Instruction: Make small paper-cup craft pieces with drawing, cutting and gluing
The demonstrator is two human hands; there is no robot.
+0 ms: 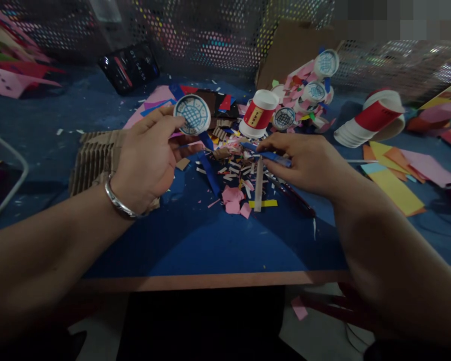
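My left hand (146, 158) pinches a round paper cup base (192, 115) between thumb and fingers, with a blue grid pattern facing me. A blue paper strip (206, 141) hangs just below the base. My right hand (308, 158) is closed on another blue paper strip (281, 159), held over a heap of paper scraps (233, 168). Behind the heap, a red and white paper cup (260, 114) stands upside down. Below my right fingers lie a pale narrow strip (258, 188) and a dark pen-like tool (296, 196).
A black phone-like device (130, 67) rests at the back left by the perforated metal panel (210, 40). Corrugated cardboard (93, 163) lies under my left wrist. Right of centre are decorated cup pieces (315, 93), stacked paper cups (370, 120) and coloured paper sheets (394, 188).
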